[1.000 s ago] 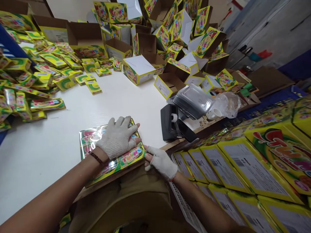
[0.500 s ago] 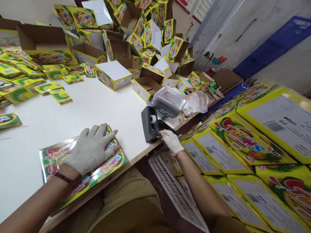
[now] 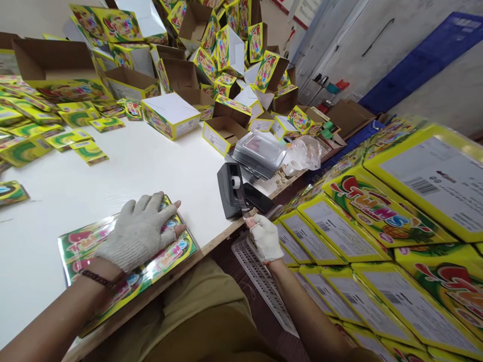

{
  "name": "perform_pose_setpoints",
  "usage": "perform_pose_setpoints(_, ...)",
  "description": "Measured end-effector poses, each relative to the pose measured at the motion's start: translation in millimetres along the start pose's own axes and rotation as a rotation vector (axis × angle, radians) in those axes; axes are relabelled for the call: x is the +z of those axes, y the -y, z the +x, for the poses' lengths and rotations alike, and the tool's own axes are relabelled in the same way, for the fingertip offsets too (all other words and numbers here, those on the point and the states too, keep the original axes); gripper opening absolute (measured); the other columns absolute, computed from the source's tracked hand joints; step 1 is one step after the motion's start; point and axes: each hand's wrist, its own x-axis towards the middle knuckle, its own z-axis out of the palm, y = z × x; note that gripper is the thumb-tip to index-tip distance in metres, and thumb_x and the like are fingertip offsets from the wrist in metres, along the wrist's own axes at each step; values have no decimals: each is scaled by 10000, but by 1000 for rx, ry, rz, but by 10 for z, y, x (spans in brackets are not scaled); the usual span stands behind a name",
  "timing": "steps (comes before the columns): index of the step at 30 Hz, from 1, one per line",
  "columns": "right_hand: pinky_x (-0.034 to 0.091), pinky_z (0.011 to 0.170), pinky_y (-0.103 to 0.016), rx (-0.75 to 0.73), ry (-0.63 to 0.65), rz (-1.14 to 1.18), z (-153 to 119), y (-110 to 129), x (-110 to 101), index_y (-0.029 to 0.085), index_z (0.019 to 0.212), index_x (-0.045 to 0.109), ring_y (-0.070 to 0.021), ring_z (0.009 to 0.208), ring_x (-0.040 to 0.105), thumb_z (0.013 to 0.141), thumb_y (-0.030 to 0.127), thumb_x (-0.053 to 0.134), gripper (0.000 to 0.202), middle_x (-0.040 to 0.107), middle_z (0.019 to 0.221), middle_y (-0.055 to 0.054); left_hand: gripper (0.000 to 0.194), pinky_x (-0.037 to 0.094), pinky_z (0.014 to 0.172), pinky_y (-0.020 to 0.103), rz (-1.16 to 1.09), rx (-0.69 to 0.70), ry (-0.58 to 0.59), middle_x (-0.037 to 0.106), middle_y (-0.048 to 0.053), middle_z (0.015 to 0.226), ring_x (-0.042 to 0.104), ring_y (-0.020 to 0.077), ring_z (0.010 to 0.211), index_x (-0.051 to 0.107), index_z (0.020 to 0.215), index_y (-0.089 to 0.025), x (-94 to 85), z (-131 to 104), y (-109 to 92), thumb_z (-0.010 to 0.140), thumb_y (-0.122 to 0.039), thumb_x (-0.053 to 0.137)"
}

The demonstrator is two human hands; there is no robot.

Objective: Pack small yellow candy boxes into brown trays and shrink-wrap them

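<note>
My left hand (image 3: 141, 234), in a fingerless knitted glove, lies flat with fingers spread on a box of colourful packs (image 3: 88, 241) under a shiny clear cover, at the table's front edge. My right hand (image 3: 264, 237), gloved too, is closed in a pinch on the end of clear adhesive tape (image 3: 244, 208). The strip runs back to the black tape dispenser (image 3: 226, 193), which holds a small white-cored roll. A dark flat object resembling a phone (image 3: 258, 197) lies beside the dispenser.
Clear plastic lids (image 3: 260, 151) and a white cup (image 3: 292, 168) sit behind the dispenser. Loose yellow packs (image 3: 88, 151) lie at the left, with open cartons (image 3: 56, 65) piled behind. Stacked boxes (image 3: 377, 208) stand at my right, and a white plastic crate (image 3: 264, 284) is below the table edge.
My right hand has drawn slightly down and toward me, pulling the tape strip from the dispenser. My left hand stays on the box. The view has shifted a little.
</note>
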Motion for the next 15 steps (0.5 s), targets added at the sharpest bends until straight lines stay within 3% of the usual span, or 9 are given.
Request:
perform_pose_setpoints(4,364,519,-243,135,26,157,101,-183,90,209,672,504,-119,570,459,679,565,643,382,519,629,9,601,395,922,510,-16,18,-17,525,191,1329,492,394,1188,595,1357,-227,4,4,6,929,-580,365)
perform_pose_setpoints(7,365,528,-235,135,82,65,172,-249,70,213,663,488,-117,581,471,685,586,592,388,520,633,10,596,393,915,509,-14,17,-24,523,194,1333,492,394,1182,605,1344,-233,20,4,12,921,-594,390)
perform_pose_setpoints(11,294,504,-253,145,197,-106,129,-331,-43,216,528,451,-109,519,378,632,562,600,390,437,504,27,590,384,928,501,-26,-4,-35,517,183,1356,486,382,1196,614,1329,-257,50,-6,20,901,-618,431)
perform_pose_setpoints(13,281,519,-256,98,297,-156,82,-277,-108,211,512,456,-110,535,362,645,554,619,402,423,499,31,613,380,931,495,-38,-2,-42,529,178,1344,487,375,1196,608,1334,-267,58,-11,22,885,-650,444)
perform_pose_setpoints(15,298,553,-253,-24,477,-176,66,-85,-130,202,563,479,-112,578,374,727,565,602,417,441,554,31,641,377,935,489,-51,-2,-50,533,174,1341,489,370,1195,604,1337,-270,60,-16,21,864,-678,464)
